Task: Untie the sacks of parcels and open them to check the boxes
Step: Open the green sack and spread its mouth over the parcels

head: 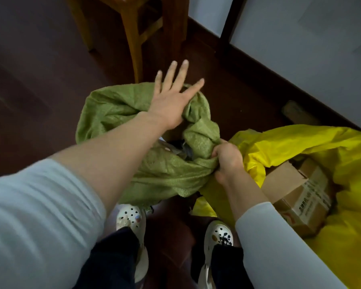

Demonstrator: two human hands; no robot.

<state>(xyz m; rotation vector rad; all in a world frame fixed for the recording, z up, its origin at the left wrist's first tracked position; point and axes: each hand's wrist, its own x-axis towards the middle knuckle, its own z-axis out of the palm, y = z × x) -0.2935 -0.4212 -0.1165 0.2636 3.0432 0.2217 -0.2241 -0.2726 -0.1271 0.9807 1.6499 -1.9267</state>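
Partly hidden contents inside green sack [117,113]; left hand [171,105] spread flat, right hand [227,161] gripping rim.

I see a dark red-brown floor [40,80], a yellowish wooden chair [131,38] beside 1 dark post [174,28], and a pale wall [300,38] with dark skirting [258,69].

A dark reddish-brown wooden floor [40,97] is carrying a crumpled green woven sack [113,113] and, just beside it on the right, a yellow sack [300,142] (cardboard boxes [300,192] showing inside). Wooden chair legs [131,38] are standing behind, white clogs [131,217] in front.
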